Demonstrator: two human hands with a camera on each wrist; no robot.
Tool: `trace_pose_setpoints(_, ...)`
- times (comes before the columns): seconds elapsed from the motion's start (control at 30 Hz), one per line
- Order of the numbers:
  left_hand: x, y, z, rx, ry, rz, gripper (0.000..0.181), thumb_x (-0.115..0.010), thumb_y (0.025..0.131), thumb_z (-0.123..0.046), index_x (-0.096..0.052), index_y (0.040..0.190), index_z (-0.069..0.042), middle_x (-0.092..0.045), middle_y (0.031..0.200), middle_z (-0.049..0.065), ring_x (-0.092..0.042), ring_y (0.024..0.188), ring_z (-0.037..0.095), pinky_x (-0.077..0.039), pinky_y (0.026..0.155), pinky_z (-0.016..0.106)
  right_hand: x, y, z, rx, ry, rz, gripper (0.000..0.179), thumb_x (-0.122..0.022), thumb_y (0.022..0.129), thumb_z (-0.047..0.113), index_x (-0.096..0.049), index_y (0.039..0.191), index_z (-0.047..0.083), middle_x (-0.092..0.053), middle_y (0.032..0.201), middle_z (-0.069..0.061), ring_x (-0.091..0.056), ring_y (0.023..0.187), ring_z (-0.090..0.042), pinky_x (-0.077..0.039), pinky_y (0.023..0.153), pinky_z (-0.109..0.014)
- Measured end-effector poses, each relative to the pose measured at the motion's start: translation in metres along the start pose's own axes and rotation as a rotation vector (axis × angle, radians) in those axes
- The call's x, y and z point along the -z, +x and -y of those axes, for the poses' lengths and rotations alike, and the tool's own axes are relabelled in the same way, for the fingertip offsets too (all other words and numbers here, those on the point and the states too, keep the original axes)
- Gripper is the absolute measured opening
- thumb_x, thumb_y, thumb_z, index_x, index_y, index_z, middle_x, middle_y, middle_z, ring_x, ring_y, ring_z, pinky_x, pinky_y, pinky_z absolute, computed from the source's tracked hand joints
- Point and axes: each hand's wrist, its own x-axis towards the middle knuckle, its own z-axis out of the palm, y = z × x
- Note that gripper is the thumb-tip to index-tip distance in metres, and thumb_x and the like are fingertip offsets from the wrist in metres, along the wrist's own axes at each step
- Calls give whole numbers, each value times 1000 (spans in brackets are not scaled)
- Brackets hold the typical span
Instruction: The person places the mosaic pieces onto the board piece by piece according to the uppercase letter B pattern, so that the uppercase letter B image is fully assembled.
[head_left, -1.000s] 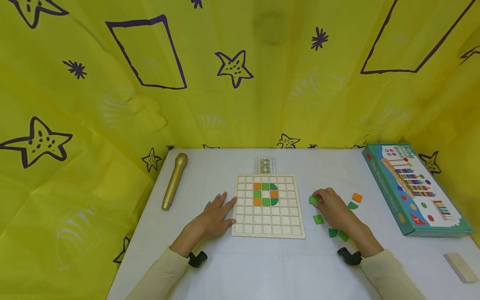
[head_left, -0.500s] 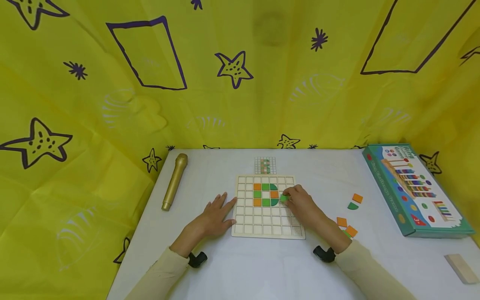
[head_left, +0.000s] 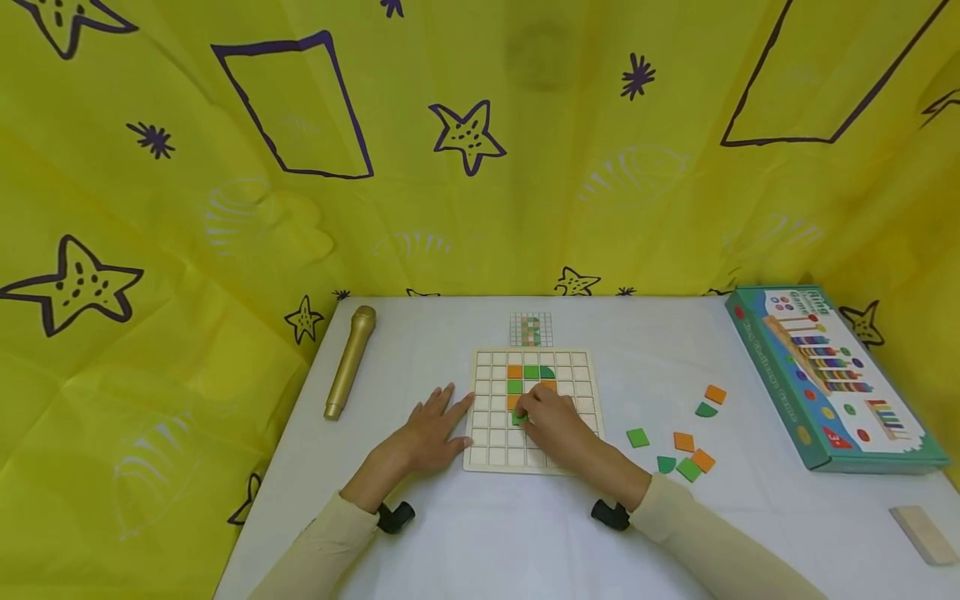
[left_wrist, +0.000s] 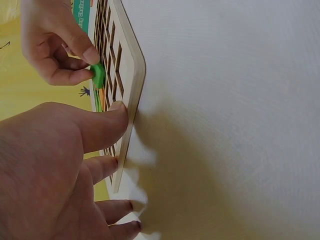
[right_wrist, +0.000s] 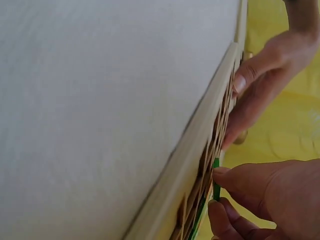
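A wooden grid board (head_left: pixel 491 457) lies on the white table, with orange and green tiles set in its upper middle cells. My right hand (head_left: pixel 558 429) is over the board and pinches a green square tile (left_wrist: pixel 98 75) between thumb and fingertips, just below the lower orange tile (head_left: pixel 513 402). It hides part of the tile pattern. My left hand (head_left: pixel 431 433) lies with spread fingers at the board's left edge; in the left wrist view its thumb and index finger touch the rim. A small printed pattern card (head_left: pixel 531 330) lies behind the board.
Several loose tiles, including a green square (head_left: pixel 637 437) and an orange square (head_left: pixel 683 442), lie right of the board. A boxed game (head_left: pixel 836 379) sits at the far right, near a wooden block (head_left: pixel 922 535). A gold microphone (head_left: pixel 350 362) lies at the left.
My right hand has carried the green tile leftward from the loose tiles across the board to below the orange tile. The left hand has stayed at the board's edge.
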Motion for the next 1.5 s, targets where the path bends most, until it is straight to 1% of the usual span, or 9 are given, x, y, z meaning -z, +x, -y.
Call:
trace_pose_setpoints(0.47, 1, 1, 1, -12, 1, 1, 71, -59, 108, -41, -30, 168, -17, -17, 174, 23, -14, 162, 43, -19, 128, 64, -2, -2, 3, 47, -32, 7, 14, -80, 94, 7, -79, 107, 11, -67, 107, -1, -68, 103, -21, -40, 79, -35)
trace_pose_setpoints(0.63, -1, 2, 2, -10, 8, 4, 71, -57, 108, -42, -29, 169, -18, -17, 175, 22, -14, 162, 42, -19, 128, 63, 11, -6, -7, 15, 3, 17, 19, -80, 95, 12, -79, 114, 12, -66, 115, -1, -65, 112, -22, -41, 83, -36)
trace_pose_setpoints(0.73, -2, 2, 3, -7, 15, 2, 70, -57, 108, -42, -29, 169, -19, -17, 175, 21, -13, 163, 41, -19, 128, 63, 28, -10, -22, -25, 20, -2, 19, -77, 97, 11, -77, 116, 9, -66, 118, -5, -63, 115, -28, -47, 89, -45)
trace_pose_setpoints(0.83, -2, 2, 3, -4, 9, 2, 71, -58, 108, -42, -29, 168, -18, -17, 175, 22, -13, 162, 42, -19, 128, 63, 49, -17, -45, -95, -12, -50, 19, -73, 100, 12, -74, 117, 4, -65, 118, -13, -62, 112, -34, -50, 93, -55)
trace_pose_setpoints(0.93, -2, 2, 2, -4, 6, 2, 71, -58, 108, -42, -30, 168, -18, -17, 174, 22, -14, 162, 42, -19, 128, 63, 75, -29, -74, -236, -75, -86, 27, -68, 104, 19, -69, 120, -2, -62, 117, -22, -61, 105, -39, -51, 89, -58)
trace_pose_setpoints(1.03, -2, 3, 2, -6, 8, 3, 71, -58, 108, -42, -30, 168, -18, -17, 175, 22, -14, 162, 42, -19, 128, 63, 100, -44, -104, -432, -106, -47, 46, -62, 108, 32, -58, 126, -10, -55, 119, -33, -56, 99, -44, -51, 85, -61)
trace_pose_setpoints(1.17, -2, 3, 3, -11, 4, 4, 71, -58, 108, -43, -30, 168, -18, -17, 174, 22, -14, 162, 42, -19, 128, 64, 125, -66, -142, -606, -108, 33, 68, -54, 110, 44, -43, 130, -20, -44, 116, -41, -51, 96, -50, -52, 81, -64)
trace_pose_setpoints(1.33, -1, 2, 2, -11, 3, 4, 71, -58, 108, -41, -30, 168, -17, -17, 174, 23, -14, 162, 43, -19, 128, 64, 131, -82, -170, -665, -134, 55, 72, -55, 109, 44, -36, 121, -25, -42, 106, -43, -53, 87, -49, -52, 70, -59)
trace_pose_setpoints(1.5, 0, 1, 1, -12, 1, 6, 71, -58, 108, -41, -29, 168, -17, -17, 174, 23, -14, 162, 43, -19, 128, 64, 127, -80, -177, -678, -80, 49, 56, -54, 110, 28, -36, 122, -24, -41, 105, -41, -53, 86, -48, -53, 72, -58)
